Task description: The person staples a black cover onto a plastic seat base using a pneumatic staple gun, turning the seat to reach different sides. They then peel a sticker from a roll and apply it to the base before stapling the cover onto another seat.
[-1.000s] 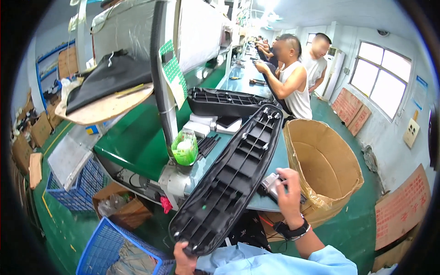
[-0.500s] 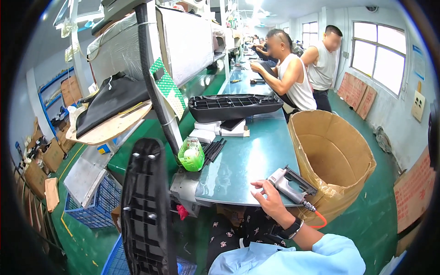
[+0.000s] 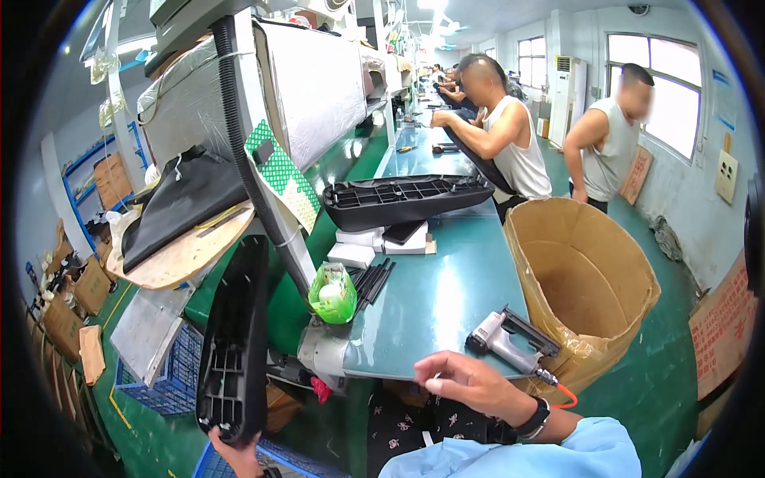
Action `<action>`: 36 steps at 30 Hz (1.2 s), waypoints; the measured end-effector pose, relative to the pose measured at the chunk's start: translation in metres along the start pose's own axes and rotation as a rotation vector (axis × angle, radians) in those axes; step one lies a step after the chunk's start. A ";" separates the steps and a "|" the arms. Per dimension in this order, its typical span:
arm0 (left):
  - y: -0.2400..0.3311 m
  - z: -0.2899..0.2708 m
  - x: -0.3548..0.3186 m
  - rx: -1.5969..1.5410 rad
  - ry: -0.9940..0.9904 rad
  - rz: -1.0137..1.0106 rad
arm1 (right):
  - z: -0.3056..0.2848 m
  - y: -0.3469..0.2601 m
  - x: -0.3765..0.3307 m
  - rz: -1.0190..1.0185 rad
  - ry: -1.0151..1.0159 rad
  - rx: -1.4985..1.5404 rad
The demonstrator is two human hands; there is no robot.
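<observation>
My left hand (image 3: 235,454), low at the left, grips the lower end of a long black seat (image 3: 231,342). That seat stands upright on end beside the table, its ribbed plastic underside partly facing me. My right hand (image 3: 466,386) hovers at the table's near edge, fingers loosely bent and apart, with no held object that I can make out. Just beyond it lies a silver-and-black pneumatic staple gun (image 3: 510,338) with an orange air hose (image 3: 567,394). Farther up the table, a second black seat (image 3: 406,199) rests underside up on white boxes (image 3: 351,253).
A big open cardboard box (image 3: 586,271) stands against the table's right side. Black strips (image 3: 373,283) and a green plastic container (image 3: 332,295) lie by a post. Blue crates (image 3: 163,378) sit on the floor at left. A co-worker (image 3: 510,135) works farther along; another person (image 3: 610,139) stands behind.
The left seat has shifted left and turned, and my left hand has come into view on its lower end. My right hand has moved back from the staple gun. The standing person has moved right.
</observation>
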State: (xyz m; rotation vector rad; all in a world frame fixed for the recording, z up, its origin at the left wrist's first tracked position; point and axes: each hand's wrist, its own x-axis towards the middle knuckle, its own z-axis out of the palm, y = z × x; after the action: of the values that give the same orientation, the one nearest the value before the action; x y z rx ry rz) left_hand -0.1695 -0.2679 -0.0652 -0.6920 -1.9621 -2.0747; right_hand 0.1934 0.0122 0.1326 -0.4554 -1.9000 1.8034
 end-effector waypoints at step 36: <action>0.036 0.299 -0.068 0.491 -0.562 0.651 | -0.192 0.090 0.423 0.374 0.828 0.717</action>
State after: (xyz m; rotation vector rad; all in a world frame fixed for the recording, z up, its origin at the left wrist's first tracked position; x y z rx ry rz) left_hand -0.0358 0.0102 -0.0630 -1.6323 -1.9842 -1.0336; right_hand -0.0602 0.4100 0.0943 -1.1034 -0.5907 1.9219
